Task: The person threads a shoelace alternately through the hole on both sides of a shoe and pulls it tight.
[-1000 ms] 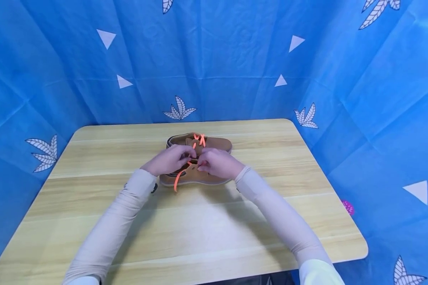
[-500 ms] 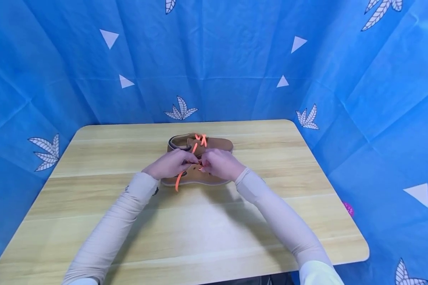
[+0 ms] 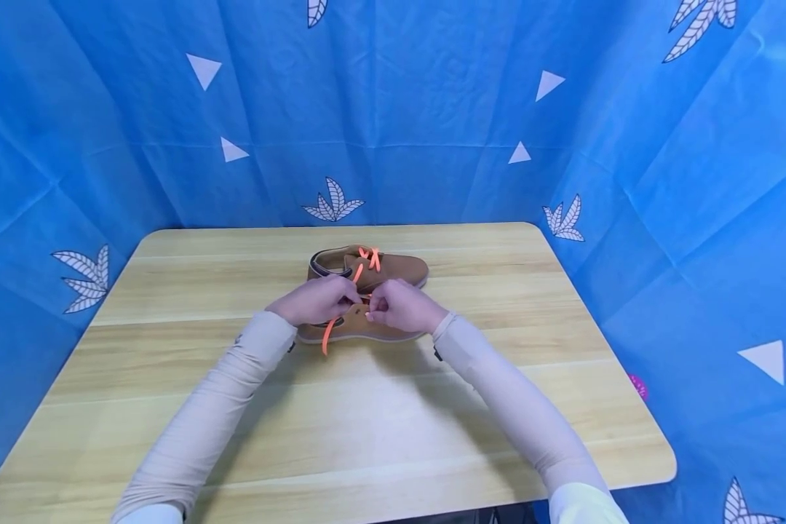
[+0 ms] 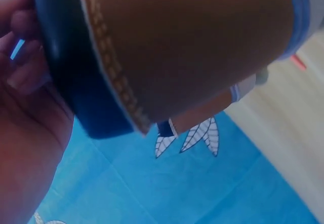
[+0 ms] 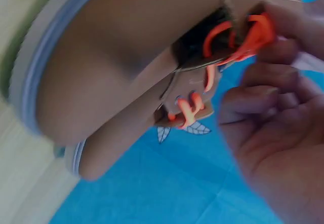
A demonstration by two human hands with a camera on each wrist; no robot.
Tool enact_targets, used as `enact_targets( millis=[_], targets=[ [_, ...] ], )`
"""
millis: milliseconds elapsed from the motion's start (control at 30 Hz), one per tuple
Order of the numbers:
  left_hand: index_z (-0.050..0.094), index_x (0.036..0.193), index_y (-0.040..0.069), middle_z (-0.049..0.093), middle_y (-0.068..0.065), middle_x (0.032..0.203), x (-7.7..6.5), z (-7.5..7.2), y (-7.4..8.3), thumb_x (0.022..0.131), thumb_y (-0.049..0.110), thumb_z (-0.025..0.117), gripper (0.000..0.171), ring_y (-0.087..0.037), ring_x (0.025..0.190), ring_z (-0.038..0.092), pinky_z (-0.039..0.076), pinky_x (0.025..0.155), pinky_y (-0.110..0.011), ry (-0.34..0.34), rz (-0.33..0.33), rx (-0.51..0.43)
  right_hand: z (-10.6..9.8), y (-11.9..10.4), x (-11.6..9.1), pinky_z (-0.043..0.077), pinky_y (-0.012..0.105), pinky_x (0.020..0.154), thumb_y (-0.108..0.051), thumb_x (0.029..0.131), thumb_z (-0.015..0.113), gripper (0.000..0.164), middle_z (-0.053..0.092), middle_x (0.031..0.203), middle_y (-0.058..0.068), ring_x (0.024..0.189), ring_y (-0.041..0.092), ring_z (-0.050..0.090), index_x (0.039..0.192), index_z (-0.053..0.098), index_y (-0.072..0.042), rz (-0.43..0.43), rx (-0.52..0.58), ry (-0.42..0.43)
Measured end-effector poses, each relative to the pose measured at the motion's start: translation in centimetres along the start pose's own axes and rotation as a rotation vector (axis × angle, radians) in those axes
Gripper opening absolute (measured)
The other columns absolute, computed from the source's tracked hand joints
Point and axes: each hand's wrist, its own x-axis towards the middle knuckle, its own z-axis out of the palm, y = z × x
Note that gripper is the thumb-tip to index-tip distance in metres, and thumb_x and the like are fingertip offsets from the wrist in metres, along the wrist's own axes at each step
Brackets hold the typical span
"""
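Two brown shoes with orange laces lie side by side, toes to the right. Both hands are at the lacing of the near shoe [image 3: 370, 331]. With thumb and index finger, the right hand [image 3: 406, 307] pinches its orange shoelace [image 5: 260, 36] by the eyelets. From the heel side the left hand [image 3: 317, 300] reaches over the opening, fingers curled, with a bit of orange lace beside them in the left wrist view; its fingertips are partly hidden behind the dark collar [image 4: 76, 72]. One loose lace end hangs over the shoe's near side.
Just behind stands the far shoe [image 3: 402, 271], its lace crossed at the front eyelets. Both shoes rest on a pale wooden table [image 3: 367, 451] with rounded corners. A blue curtain [image 3: 432, 109] with white leaves and triangles surrounds its back and sides.
The left hand has come down and slightly right, closer to the near shoe's lacing. The right hand keeps almost the same place, its fingers shifting at the eyelets. The shoes stay put.
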Motion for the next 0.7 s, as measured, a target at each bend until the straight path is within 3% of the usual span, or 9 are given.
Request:
enact_targets(
  millis=[200,333,433,533,700],
  targets=[
    [0.076,0.091,0.013,0.065,0.003,0.083,-0.1,0.2,0.7,0.092,-0.006,0.064,0.023,-0.013,0.073,0.056,0.049,0.065,-0.026,0.007,-0.08,0.092,0.8,0.0,-0.8,0.046,0.023,0.059,-0.017,0.091,0.075,0.014,0.065,0.072,-0.009,0.06,0.005,0.053,0.078,0.072,-0.02,-0.137,-0.31,0.168],
    [0.073,0.088,0.017,0.064,0.004,0.082,-0.6,0.4,0.8,0.092,-0.006,0.064,0.025,-0.013,0.075,0.055,0.048,0.067,-0.028,0.045,-0.071,0.164,1.6,0.1,-1.2,0.05,0.027,0.056,-0.016,0.09,0.074,0.016,0.066,0.073,-0.008,0.06,0.008,0.057,0.075,0.069,-0.019,-0.265,-0.523,0.298],
    [0.07,0.085,0.019,0.064,0.005,0.082,-0.9,0.4,1.0,0.093,-0.003,0.066,0.023,-0.013,0.075,0.056,0.048,0.068,-0.028,0.07,-0.062,0.228,1.9,0.2,-1.5,0.05,0.029,0.056,-0.016,0.093,0.071,0.019,0.066,0.073,-0.006,0.061,0.011,0.06,0.074,0.068,-0.018,-0.314,-0.581,0.33],
    [0.07,0.085,0.017,0.066,0.004,0.083,-1.3,0.1,1.1,0.095,0.0,0.068,0.02,-0.012,0.074,0.058,0.05,0.067,-0.028,0.105,-0.059,0.253,1.9,0.2,-1.7,0.052,0.026,0.061,-0.013,0.093,0.07,0.014,0.07,0.078,-0.006,0.067,0.01,0.064,0.08,0.072,-0.018,-0.318,-0.5,0.316],
    [0.074,0.096,0.01,0.075,-0.003,0.091,-2.0,-0.5,1.1,0.095,0.003,0.072,0.007,-0.016,0.077,0.067,0.058,0.072,-0.034,0.218,-0.037,0.259,0.7,0.9,-1.9,0.047,0.021,0.06,-0.011,0.094,0.072,0.006,0.07,0.079,-0.002,0.065,0.009,0.058,0.095,0.078,-0.011,-0.231,-0.142,0.383]
  ],
)
